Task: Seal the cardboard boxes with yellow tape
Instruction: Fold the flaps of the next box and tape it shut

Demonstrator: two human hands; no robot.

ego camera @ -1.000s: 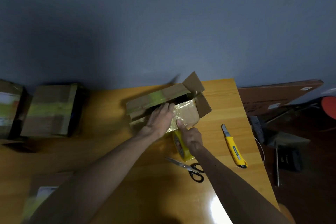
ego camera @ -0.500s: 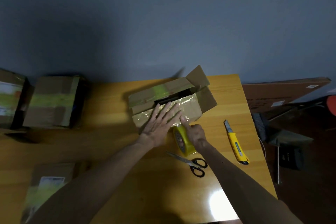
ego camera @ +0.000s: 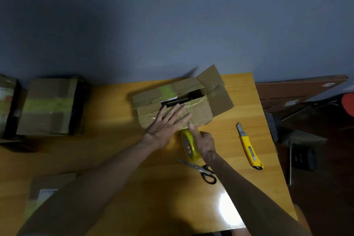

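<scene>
Left hand (ego camera: 167, 123) spread flat on the near flap of the cardboard box (ego camera: 203, 113), right hand (ego camera: 205, 143) gripping the yellow tape roll (ego camera: 192, 146) just in front of the box, forefinger out to its edge

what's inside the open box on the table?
Through the gap between the flaps of the cardboard box only something dark shows, not identifiable. The flaps and the left hand, flat on the near flap, cover the rest. The right hand holds the tape roll beside it.

Apparently bare left arm (ego camera: 99, 176), right arm (ego camera: 247, 195)
</scene>
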